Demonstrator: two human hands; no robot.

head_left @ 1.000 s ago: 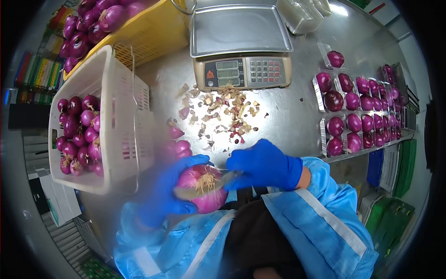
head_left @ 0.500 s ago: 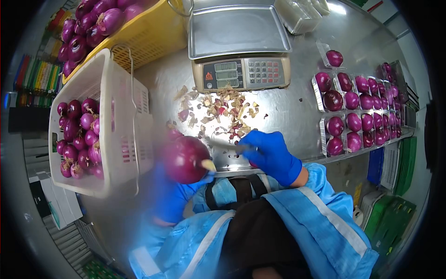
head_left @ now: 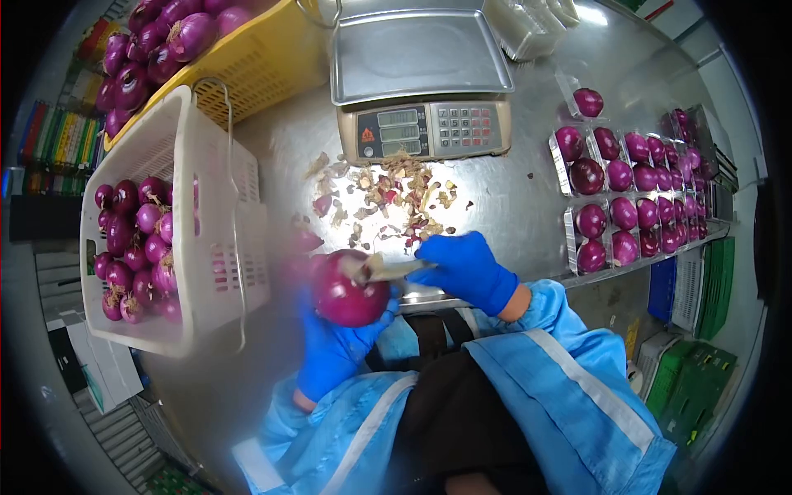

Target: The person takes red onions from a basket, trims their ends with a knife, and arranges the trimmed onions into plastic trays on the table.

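In the head view, my left hand (head_left: 330, 355), in a blue glove, cups a large red onion (head_left: 348, 301) from below and the side. My right hand (head_left: 469, 268), gloved too, is closed around a small knife (head_left: 403, 270). Its blade points left and lies against the pale stem at the top of the onion; the handle is mostly hidden in my fist. Behind both hands, onion trimmings (head_left: 396, 198) are scattered on the metal table (head_left: 503, 194).
A digital scale (head_left: 425, 132) stands at the back. On the left are a white basket (head_left: 221, 194) and a yellow crate (head_left: 264, 58), both holding red onions. Clear trays of onions (head_left: 587, 176) line the right side. Stacked empty trays (head_left: 528, 29) sit behind the scale's right corner.
My left hand has turned the onion so its stem faces up and moved it slightly right. The knife blade has come from beside the onion onto its stem.
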